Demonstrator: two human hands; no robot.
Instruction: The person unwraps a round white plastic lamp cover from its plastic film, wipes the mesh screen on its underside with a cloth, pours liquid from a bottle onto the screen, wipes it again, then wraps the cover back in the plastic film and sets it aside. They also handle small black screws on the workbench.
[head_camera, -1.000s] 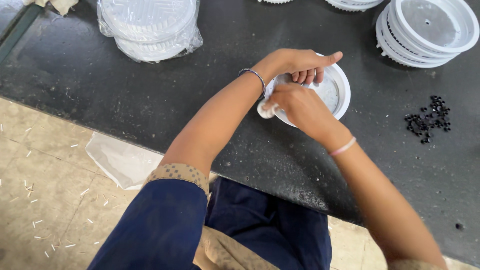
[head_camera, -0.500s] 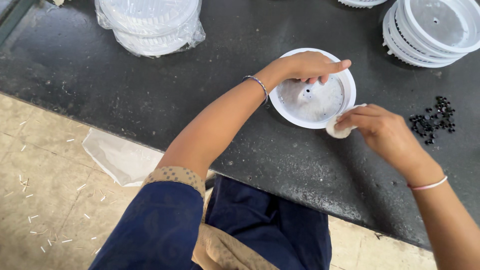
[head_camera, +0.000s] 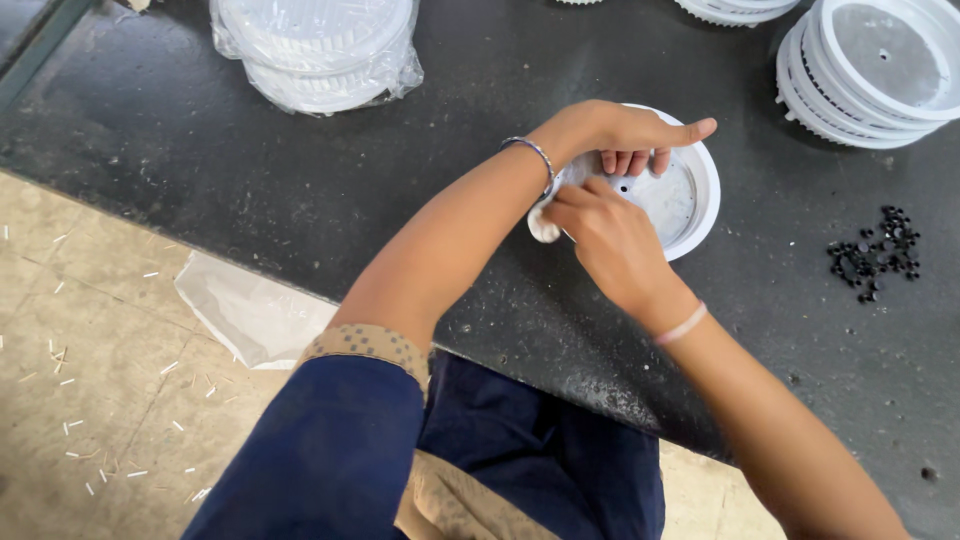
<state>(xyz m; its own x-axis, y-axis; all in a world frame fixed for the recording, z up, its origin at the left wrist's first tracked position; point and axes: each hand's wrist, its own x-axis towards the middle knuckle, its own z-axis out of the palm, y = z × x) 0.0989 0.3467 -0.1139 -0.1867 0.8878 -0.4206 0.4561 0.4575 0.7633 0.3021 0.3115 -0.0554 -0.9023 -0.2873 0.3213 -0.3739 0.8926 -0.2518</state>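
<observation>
A round white plastic dish (head_camera: 690, 200) lies on the dark table (head_camera: 300, 210). My left hand (head_camera: 620, 135) grips its far rim, fingers curled inside and thumb stretched out along the edge. At the dish's near left rim, my right hand (head_camera: 605, 240) pinches a small white pad (head_camera: 543, 225), pressing it against the rim. A thin bangle circles my left wrist and a pale band my right wrist.
A bagged stack of white dishes (head_camera: 315, 50) sits at the back left, and an unwrapped stack of white dishes (head_camera: 880, 65) at the back right. A heap of small black pieces (head_camera: 875, 255) lies to the right. A white sheet (head_camera: 250, 310) lies on the littered floor.
My right hand carried the white pad from the dish's right side back to its near left rim. The left hand kept its grip on the dish.
</observation>
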